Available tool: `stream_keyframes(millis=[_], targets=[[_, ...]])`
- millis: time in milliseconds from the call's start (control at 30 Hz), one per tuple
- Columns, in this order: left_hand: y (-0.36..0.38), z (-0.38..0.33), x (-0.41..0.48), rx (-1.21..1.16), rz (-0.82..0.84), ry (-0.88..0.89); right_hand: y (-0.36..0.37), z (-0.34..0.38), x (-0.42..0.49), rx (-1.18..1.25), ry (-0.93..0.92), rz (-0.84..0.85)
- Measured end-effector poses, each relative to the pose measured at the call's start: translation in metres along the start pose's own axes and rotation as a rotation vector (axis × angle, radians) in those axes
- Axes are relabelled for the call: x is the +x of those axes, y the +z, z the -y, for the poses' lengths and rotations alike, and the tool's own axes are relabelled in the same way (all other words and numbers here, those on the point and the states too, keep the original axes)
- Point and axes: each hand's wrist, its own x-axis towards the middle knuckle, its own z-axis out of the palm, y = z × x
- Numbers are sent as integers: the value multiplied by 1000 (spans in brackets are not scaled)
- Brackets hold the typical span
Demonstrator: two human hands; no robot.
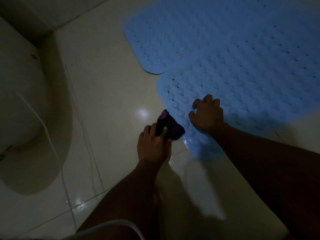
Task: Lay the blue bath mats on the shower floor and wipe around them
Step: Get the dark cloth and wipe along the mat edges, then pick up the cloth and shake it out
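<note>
Two blue bath mats with round bumps lie on the pale tiled floor. The far mat [216,35] fills the upper right. The near mat [251,94] overlaps its lower edge and reaches toward me. My right hand [207,115] rests on the near mat's left part, fingers curled and spread, pressing down. My left hand [154,144] grips a dark cloth [170,127] with a purple patch, held on the floor right at the near mat's left edge.
A pale toilet base [32,122] stands at the left, with a thin white cord [52,148] trailing down across it and the floor. Glossy floor tiles [110,94] show wet glints near the mat's edge. A tiled wall meets the floor at the upper left.
</note>
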Motion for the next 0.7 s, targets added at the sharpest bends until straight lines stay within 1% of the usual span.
stream_keyframes(millis=[167,367,467,533,567,633,700], targets=[[-9,11,47,-40,31,-101,-3,-1,12,-74,27,39],[-24,15,89,-56,83,-146,-17,6,30,-48,96,225],[-34,14,98,-76,109,-180,-27,13,34,-12,151,286],[-45,16,103,-125,121,-216,-33,18,35,86,174,266],[-52,17,106,-188,130,-240,-37,20,37,163,173,240],[-70,21,116,-372,152,-287,-52,30,40,350,144,203],[-98,25,132,-517,168,-290,-81,49,45,498,78,211]])
